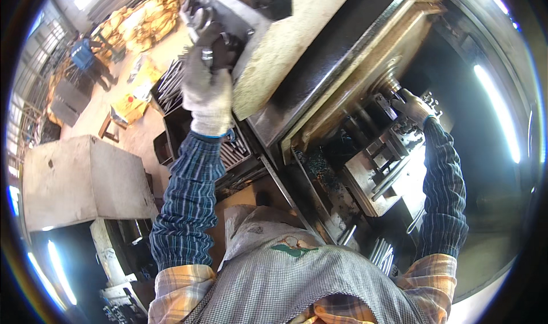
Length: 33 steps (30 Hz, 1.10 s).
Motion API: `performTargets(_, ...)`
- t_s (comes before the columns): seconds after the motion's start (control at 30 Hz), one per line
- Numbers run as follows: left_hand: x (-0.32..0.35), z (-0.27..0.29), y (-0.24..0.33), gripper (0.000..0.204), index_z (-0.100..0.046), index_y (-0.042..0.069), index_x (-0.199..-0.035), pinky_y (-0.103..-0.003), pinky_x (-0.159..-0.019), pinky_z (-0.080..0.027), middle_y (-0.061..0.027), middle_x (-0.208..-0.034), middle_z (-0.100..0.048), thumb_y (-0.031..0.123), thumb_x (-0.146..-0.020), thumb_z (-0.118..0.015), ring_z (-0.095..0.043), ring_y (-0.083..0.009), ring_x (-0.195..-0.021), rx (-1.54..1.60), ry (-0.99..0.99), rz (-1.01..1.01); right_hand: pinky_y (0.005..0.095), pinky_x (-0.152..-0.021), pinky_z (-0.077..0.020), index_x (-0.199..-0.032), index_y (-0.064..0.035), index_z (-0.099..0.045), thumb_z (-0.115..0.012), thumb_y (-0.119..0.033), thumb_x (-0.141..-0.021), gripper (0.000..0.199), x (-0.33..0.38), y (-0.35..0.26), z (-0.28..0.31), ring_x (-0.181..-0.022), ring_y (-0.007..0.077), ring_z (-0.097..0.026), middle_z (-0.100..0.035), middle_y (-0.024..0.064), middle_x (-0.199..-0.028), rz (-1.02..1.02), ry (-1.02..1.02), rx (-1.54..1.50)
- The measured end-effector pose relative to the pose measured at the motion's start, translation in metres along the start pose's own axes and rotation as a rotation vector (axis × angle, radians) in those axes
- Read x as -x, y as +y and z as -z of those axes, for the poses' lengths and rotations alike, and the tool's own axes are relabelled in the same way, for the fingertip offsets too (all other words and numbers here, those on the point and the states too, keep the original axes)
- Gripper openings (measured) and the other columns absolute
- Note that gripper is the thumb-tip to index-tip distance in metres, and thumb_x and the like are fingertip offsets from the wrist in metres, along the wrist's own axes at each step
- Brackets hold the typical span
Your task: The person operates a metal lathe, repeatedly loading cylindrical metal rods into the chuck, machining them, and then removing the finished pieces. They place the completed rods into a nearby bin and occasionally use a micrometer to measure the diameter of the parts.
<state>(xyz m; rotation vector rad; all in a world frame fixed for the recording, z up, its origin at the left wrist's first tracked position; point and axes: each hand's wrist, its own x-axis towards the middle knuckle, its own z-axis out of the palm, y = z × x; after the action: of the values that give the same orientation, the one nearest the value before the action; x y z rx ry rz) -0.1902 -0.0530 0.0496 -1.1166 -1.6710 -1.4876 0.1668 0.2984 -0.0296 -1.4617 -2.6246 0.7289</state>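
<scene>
Just off the spindle (383, 82), nearest the right hand (418, 107), shows a short dark cylinder (394, 86), apparently sharing the spindle's axis. Has right fingers partly curled at its outer end; cannot tell whether gripped or merely touched. Has left hand (208, 81) well left of the spindle, fingers bent at a grey housing (242, 24), hold unclear.

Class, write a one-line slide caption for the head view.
Gloved left hand up at a grey housing, right hand by the spindle of a metalworking machine.
</scene>
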Motion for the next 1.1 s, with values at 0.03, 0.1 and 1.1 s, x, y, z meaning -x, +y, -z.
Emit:
performTargets(0.03, 0.004, 0.003, 0.0, 0.03, -0.065, 0.003, -0.129, -0.026, -0.071, -0.056, -0.0072, -0.097, -0.075, 0.005, -0.1, -0.062, -0.07, -0.0114, -0.08, -0.041, -0.036, 0.022, 0.0402, -0.077, -0.0578, -0.153, -0.0063, -0.039, -0.068, -0.053, -0.091, 0.083, 0.001, 0.001, 0.0, -0.093, 0.0285, -0.07, -0.068, 0.0224, -0.12, -0.014, -0.006, 0.036)
performTargets(0.1, 0.003, 0.002, 0.005, 0.03, -0.065, 0.002, -0.127, -0.028, -0.071, -0.056, -0.0101, -0.096, -0.076, 0.008, -0.097, -0.067, -0.072, -0.0149, -0.081, -0.188, 0.06, -0.173, 0.0455, -0.094, -0.0533, -0.157, -0.0064, -0.032, -0.064, -0.059, -0.091, 0.09, 0.008, -0.011, 0.004, -0.114, 0.0383, -0.067, -0.061, 0.0298, -0.133, -0.044, 0.154, 0.304)
performTargets(1.1, 0.106, 0.414, 0.061, 0.047, -0.053, 0.0, -0.139, -0.032, -0.072, -0.058, -0.0184, -0.127, -0.065, 0.033, -0.106, -0.054, -0.066, -0.0188, -0.084, 0.773, 0.231, 0.723, 0.028, -0.088, -0.0561, -0.131, -0.0095, -0.063, -0.073, -0.018, -0.095, 0.038, 0.339, -0.466, -0.303, -0.1, 0.0148, -0.069, -0.072, 0.0088, -0.109, 1.156, -0.871, -0.463)
